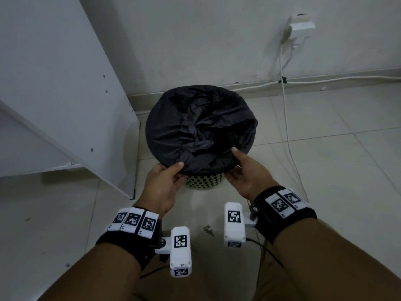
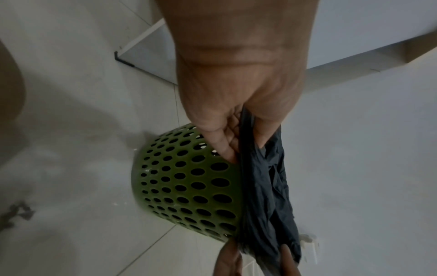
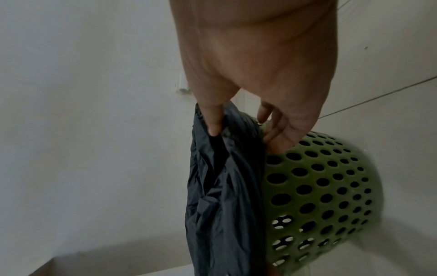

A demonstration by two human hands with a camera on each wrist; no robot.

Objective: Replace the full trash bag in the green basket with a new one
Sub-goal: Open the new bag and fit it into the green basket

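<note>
A green perforated basket (image 1: 204,180) (image 2: 187,184) (image 3: 324,186) stands on the tiled floor by the wall. A black trash bag (image 1: 199,124) (image 2: 267,186) (image 3: 224,186) is spread over its mouth and folded down over the rim. My left hand (image 1: 168,177) (image 2: 234,130) pinches the bag's near edge at the left, thumb on top and fingers under the fold. My right hand (image 1: 238,168) (image 3: 248,119) pinches the same edge at the right, thumb on the bag and fingers against the basket wall.
A white cabinet panel (image 1: 65,94) stands close on the left of the basket. A white wall (image 1: 217,40) rises behind, with a socket and plug (image 1: 300,25) and white cables (image 1: 286,127) trailing over the floor on the right. A small dark stain (image 1: 208,230) marks the tile between my wrists.
</note>
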